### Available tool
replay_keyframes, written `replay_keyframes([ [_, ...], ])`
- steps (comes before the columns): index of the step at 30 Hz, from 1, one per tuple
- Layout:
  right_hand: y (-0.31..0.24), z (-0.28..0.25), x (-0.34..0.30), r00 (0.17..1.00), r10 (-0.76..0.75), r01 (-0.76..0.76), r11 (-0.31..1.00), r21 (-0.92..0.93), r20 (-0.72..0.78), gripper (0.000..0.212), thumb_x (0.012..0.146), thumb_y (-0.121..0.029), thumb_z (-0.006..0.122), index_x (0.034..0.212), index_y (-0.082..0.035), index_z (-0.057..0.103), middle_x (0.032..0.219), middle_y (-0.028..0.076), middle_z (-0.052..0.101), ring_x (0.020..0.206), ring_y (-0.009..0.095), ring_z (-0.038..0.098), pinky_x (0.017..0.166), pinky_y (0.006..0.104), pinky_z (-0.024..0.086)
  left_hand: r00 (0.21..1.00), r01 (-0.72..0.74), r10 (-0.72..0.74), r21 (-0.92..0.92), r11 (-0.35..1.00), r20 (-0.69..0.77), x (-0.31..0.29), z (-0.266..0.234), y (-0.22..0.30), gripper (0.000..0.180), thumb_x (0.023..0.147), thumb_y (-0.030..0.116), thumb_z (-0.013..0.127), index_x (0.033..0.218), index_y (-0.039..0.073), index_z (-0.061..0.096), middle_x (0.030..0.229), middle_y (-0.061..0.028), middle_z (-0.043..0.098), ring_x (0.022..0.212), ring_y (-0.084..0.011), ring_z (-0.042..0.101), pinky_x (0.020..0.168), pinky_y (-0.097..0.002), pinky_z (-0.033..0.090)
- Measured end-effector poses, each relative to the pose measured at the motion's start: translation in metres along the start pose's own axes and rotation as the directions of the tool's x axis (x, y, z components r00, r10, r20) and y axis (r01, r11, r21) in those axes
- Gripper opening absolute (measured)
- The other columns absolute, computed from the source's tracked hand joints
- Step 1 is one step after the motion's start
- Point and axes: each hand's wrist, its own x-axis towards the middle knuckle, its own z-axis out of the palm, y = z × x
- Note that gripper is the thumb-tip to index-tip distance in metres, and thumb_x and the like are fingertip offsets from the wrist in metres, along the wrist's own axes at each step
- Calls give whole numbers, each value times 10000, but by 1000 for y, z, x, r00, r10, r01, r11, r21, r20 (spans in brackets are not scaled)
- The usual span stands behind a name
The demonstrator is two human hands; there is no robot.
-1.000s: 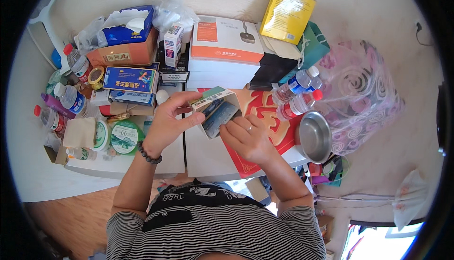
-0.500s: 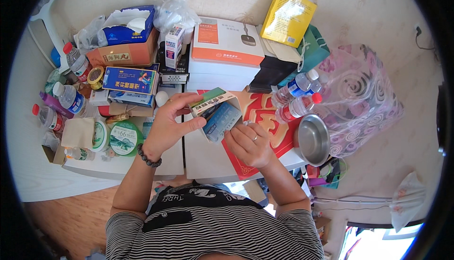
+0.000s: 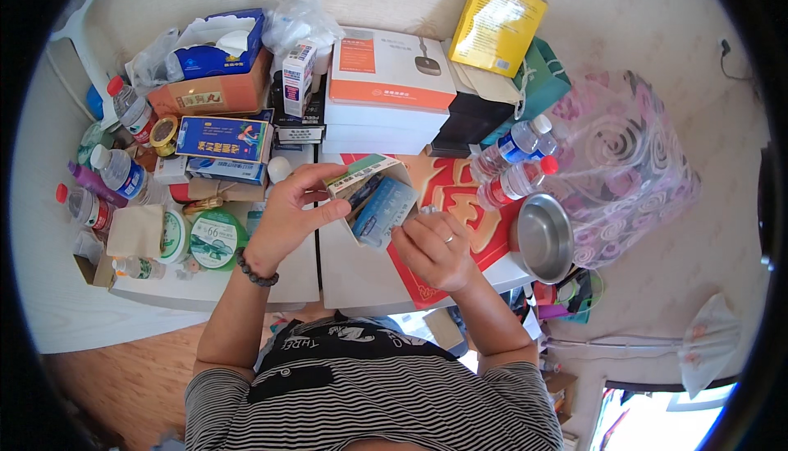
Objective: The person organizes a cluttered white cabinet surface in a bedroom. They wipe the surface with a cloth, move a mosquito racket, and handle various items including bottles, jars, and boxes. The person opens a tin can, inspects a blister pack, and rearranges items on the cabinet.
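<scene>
My left hand (image 3: 300, 209) grips a small open cardboard box (image 3: 361, 173), white and green, by its left side. The box is tilted, with its open end toward me. Inside it stand a light blue packet (image 3: 384, 211) and some darker flat pieces. At the right edge of the opening is my right hand (image 3: 435, 247), fingers curled in a pinch. A small clear or shiny bit shows by its fingertips, too small to name. Under the box and right hand lies a red and gold sheet (image 3: 451, 184) on the white table (image 3: 349, 274).
A metal bowl (image 3: 545, 239) and plastic bottles (image 3: 515, 184) stand to the right, beside a patterned plastic cover (image 3: 624, 164). White boxes (image 3: 390, 82) are stacked at the back. On the left crowd medicine boxes (image 3: 223, 139), more bottles and a green round tub (image 3: 215, 239).
The box has turned slightly, and more of the darker pieces inside it shows. My right hand has shifted a little, and a small shiny bit now shows by its fingertips.
</scene>
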Motion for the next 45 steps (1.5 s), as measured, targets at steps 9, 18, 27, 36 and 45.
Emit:
replay_keyframes([
  [9,-7,-2,-28,954,227,-192,964,182,-194,270,620,60,682,869,28,582,937,185,654,730,272,655,570,341,533,975,221,-221,-65,973,13,-6,7,-28,457,838,180,725,1228,-16,592,1063,-33,639,878,-86,571,813,-235,470],
  [18,-5,-20,-79,732,676,-671,697,251,81,428,572,76,679,989,-15,649,1049,152,628,878,316,646,733,357,544,950,291,-296,65,955,95,-4,12,-68,444,874,245,684,1232,-4,596,1103,-62,653,955,-120,588,864,-261,459],
  [27,-1,-4,-105,586,801,-802,549,236,125,344,613,151,671,883,2,520,1092,193,638,987,332,642,815,360,530,949,277,-290,117,954,122,-3,9,-71,409,913,250,624,1235,-1,600,1048,-68,664,941,-113,583,860,-259,456],
  [36,-2,2,-103,539,827,-829,489,270,158,279,717,159,613,902,-8,487,1086,188,640,989,292,644,801,346,517,913,294,-345,233,927,219,-24,5,-54,363,943,219,567,1248,25,600,1061,-65,663,933,-108,580,828,-255,473],
  [45,-12,17,-74,573,792,-784,455,422,212,333,719,173,565,1003,0,557,1104,185,628,1016,312,632,859,352,514,973,128,-208,510,851,103,-36,14,-62,374,976,256,486,1257,28,581,1201,-153,625,1070,-224,597,921,-312,465],
])
